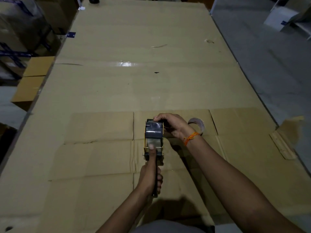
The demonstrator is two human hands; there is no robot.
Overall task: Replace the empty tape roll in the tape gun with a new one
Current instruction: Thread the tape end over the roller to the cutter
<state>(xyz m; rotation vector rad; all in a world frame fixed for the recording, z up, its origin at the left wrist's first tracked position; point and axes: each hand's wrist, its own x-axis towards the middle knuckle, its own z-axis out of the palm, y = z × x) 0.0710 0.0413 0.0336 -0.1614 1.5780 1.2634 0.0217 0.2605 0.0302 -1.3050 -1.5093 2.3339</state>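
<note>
The tape gun [154, 145] has a yellow frame and a black handle, and it is held just above the cardboard. My left hand [151, 175] grips its handle, with the thumb stretched up onto the tape strip near the front plate. A dark, shiny tape roll [154, 130] sits in the gun's holder. My right hand [173, 126] clasps the right side of that roll, fingers curled over its top. Behind my right wrist, the empty cardboard core [199, 124] lies on the cardboard, partly hidden.
Flattened cardboard sheets [127, 81] cover the work surface. Cardboard boxes [32, 81] and wrapped cartons [18, 24] stand along the left. Grey floor [262, 61] runs along the right, with a white box [281, 17] at the far right. A torn cardboard flap [284, 140] lies at the right edge.
</note>
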